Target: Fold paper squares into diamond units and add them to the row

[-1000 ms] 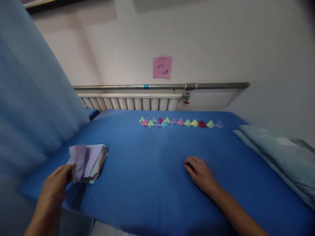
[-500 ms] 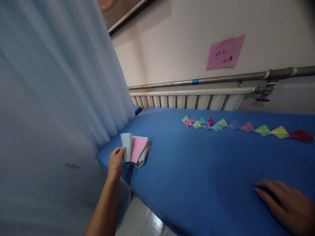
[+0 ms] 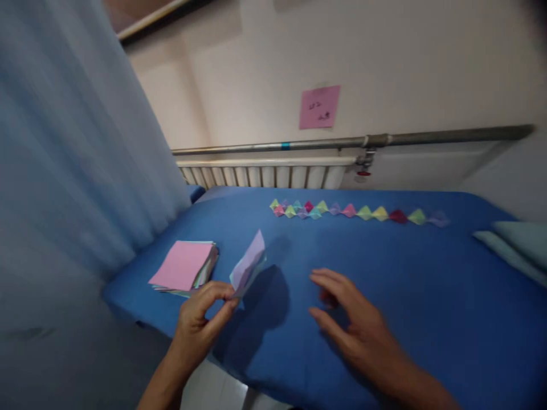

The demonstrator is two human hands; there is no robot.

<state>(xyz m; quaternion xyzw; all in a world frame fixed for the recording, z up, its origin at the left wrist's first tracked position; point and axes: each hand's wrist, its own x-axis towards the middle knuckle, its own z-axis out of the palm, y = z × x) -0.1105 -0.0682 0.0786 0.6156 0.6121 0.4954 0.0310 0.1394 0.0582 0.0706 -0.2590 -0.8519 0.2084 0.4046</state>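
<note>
Between the thumb and fingers of my left hand (image 3: 203, 319) is a bent sheet of paper (image 3: 250, 262), light purple on one face with pale blue showing at its edge. It is held above the blue surface and casts a shadow there. My right hand (image 3: 352, 324) hovers to the right of the sheet, thumb and fingers apart, holding nothing. Left of my left hand lies a stack of coloured paper (image 3: 183, 265), a pink sheet on top. Farther back, a zigzag chain of folded paper diamonds (image 3: 365, 213) in several colours stretches across the surface.
The blue-covered bed or table (image 3: 290, 353) runs to a white radiator (image 3: 260, 175) and a metal pipe (image 3: 239, 149). A pink note (image 3: 319, 108) is on the wall. Blue curtain (image 3: 77, 148) hangs at left; folded pale green cloth (image 3: 523, 245) lies at right.
My left hand has carried the bent paper rightward, away from the stack. My right hand has come in toward it with its fingers spread. The view has swung right, showing the green cloth.
</note>
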